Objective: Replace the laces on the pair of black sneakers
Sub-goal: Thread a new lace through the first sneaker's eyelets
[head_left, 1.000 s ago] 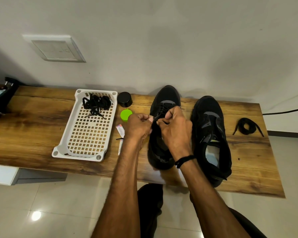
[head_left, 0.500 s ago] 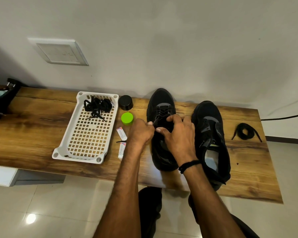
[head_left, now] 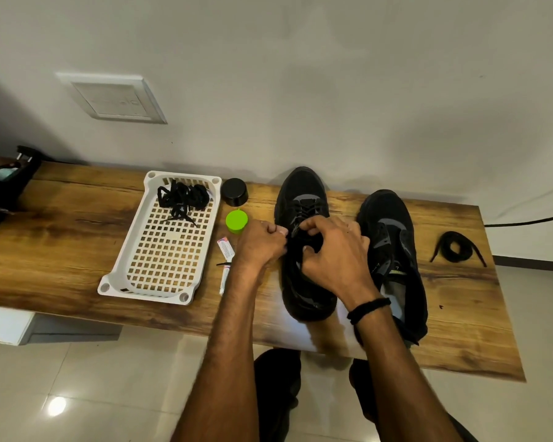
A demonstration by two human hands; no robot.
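Nearest the camera, two bare forearms are extended over the front edge of a wooden bench (head_left: 61,250). A black band (head_left: 368,309) is worn on the right wrist. The left hand (head_left: 260,242) is curled closed at the left side of the left sneaker (head_left: 304,250), thumb and forefinger pinched together on what appears to be a black lace (head_left: 305,210); the pinch point is small and dark, so this cannot be told for certain. The right hand (head_left: 334,250) is laid over the middle of the same sneaker, its fingers bent down onto the tongue and eyelet area; whether anything is gripped cannot be told. The laced upper part of that sneaker is seen just beyond the fingers. The right sneaker (head_left: 393,260) is stood just beside it, unlaced and gaping. Left of the hands, two small sachets (head_left: 225,250) are laid near a white perforated tray (head_left: 165,282). Farther back, a green cap (head_left: 236,220) and a black cap (head_left: 234,191) are set near the tray, and a bundle of black laces (head_left: 182,199) is held at the tray's far end. A coiled lace (head_left: 455,247) is laid well apart at the right.
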